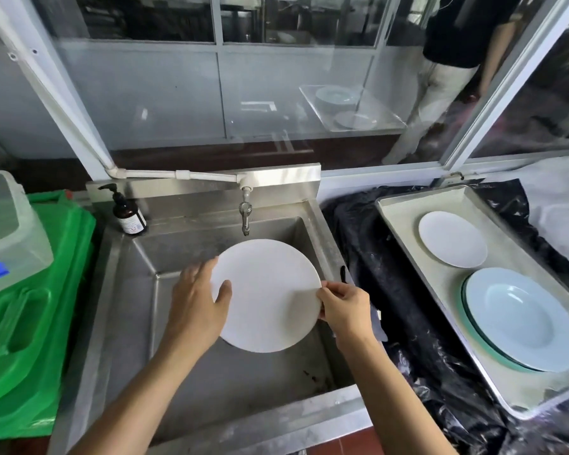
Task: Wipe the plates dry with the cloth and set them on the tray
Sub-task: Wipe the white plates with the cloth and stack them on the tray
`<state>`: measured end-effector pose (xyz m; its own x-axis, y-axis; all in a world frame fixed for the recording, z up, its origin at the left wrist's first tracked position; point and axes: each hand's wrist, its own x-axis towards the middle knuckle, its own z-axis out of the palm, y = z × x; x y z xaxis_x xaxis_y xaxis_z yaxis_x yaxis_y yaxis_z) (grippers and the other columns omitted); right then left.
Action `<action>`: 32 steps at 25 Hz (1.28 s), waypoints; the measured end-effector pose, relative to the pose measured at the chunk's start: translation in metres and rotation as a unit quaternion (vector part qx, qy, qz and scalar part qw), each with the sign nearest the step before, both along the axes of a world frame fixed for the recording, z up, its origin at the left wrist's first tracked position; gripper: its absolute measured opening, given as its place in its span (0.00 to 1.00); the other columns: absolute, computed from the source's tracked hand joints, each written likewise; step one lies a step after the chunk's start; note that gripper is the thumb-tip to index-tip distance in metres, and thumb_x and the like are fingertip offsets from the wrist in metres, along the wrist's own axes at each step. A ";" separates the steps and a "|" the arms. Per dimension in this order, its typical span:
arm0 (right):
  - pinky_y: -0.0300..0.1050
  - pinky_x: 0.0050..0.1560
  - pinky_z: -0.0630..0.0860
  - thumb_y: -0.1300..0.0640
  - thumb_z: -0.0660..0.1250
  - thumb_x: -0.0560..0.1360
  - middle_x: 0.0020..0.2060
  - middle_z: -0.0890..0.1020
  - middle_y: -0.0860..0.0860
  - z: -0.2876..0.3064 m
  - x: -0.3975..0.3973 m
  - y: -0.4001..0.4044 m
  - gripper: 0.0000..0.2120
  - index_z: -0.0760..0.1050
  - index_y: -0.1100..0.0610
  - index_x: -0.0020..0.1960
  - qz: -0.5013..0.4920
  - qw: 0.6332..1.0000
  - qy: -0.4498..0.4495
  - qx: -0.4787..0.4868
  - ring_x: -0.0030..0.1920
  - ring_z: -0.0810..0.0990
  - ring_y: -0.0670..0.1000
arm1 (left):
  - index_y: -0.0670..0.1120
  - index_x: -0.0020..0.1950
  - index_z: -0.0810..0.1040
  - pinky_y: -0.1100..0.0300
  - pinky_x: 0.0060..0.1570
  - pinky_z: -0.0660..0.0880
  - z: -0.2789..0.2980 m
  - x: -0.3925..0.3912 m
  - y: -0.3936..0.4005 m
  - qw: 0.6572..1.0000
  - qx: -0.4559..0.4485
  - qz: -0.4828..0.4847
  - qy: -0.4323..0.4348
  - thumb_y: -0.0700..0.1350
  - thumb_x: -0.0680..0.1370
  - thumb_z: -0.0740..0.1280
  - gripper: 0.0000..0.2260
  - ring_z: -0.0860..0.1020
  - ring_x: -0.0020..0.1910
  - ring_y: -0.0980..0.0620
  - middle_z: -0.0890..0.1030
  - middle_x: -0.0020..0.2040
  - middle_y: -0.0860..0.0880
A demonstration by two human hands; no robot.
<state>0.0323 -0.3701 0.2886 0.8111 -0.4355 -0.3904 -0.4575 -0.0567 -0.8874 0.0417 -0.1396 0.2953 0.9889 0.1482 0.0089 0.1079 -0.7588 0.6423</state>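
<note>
Over the steel sink, both hands' fingers grip a plain round white plate, tilted.

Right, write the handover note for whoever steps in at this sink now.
Left hand: grips the left edge of the round white plate, thumb on its face.
Right hand: pinches that plate's right rim.
The plate is held over the stainless steel sink, below the tap.
Metal tray on the right already holds a small white plate and a pale blue deep plate, which sits on another plate.
No cloth is in view.
Left: wipe the held plate dry, then set it on the tray.
</note>
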 end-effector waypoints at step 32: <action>0.48 0.51 0.76 0.60 0.66 0.77 0.43 0.85 0.48 -0.006 0.068 -0.343 0.10 0.84 0.50 0.45 -0.144 0.989 -0.025 -0.024 0.46 0.80 0.50 | 0.58 0.61 0.76 0.47 0.54 0.78 -0.008 0.104 -0.345 0.957 -0.255 -0.052 0.131 0.45 0.81 0.64 0.11 0.79 0.53 0.48 0.81 0.57 0.51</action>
